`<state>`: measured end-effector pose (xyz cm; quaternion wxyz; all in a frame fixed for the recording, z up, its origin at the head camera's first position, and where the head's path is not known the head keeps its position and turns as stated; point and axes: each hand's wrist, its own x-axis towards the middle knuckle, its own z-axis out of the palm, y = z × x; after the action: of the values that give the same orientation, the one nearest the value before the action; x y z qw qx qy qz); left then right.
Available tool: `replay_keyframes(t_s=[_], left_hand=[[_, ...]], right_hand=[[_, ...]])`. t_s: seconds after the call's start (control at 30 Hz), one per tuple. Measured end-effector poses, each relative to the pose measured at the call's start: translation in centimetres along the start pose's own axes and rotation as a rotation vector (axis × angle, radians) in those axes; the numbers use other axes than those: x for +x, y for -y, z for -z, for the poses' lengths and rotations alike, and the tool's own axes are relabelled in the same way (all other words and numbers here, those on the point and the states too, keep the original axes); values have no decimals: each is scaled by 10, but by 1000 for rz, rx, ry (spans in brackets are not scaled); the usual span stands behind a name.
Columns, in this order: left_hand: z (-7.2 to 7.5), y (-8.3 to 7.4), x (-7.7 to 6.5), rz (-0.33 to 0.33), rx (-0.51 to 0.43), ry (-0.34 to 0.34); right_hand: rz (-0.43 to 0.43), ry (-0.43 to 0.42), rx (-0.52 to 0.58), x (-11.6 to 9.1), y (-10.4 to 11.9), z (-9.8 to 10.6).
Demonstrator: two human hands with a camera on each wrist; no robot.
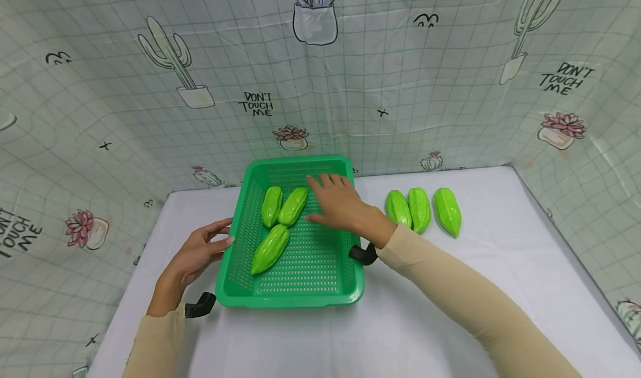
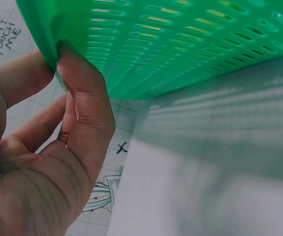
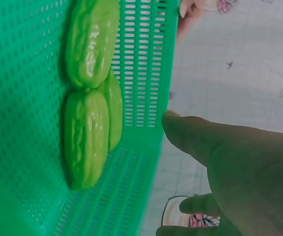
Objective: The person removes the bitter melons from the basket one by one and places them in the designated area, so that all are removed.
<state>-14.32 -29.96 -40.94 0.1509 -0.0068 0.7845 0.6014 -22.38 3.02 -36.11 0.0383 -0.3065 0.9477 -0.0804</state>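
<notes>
A green plastic basket (image 1: 292, 302) with slotted walls stands on the white table. Inside it lie three bright green ridged bitter melons (image 1: 270, 250), two side by side toward the back and one nearer the front left. My left hand (image 1: 200, 253) pinches the basket's left rim between thumb and index finger, as the left wrist view also shows. Over the basket's right side is my right hand (image 1: 340, 202), fingers spread and holding nothing. In the right wrist view, its thumb (image 3: 195, 135) overlaps the far rim, with the bitter melons (image 3: 90, 137) lower in the basket.
To the right of the basket, three more bitter melons (image 1: 419, 210) lie on the white tablecloth (image 1: 410, 322), two close together and one slightly apart. A checked curtain (image 1: 340, 77) with cactus prints rises behind the table and along both sides.
</notes>
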Motion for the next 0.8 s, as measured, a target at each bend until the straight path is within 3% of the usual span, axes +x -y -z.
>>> replay_keyframes(t_s=[0.23, 0.8], left_hand=[[0, 1, 0, -2, -14, -3], [0, 1, 2, -2, -15, -17]], right_hand=[[-32, -5, 22, 16, 10, -5], [-143, 92, -1, 50, 26, -29]])
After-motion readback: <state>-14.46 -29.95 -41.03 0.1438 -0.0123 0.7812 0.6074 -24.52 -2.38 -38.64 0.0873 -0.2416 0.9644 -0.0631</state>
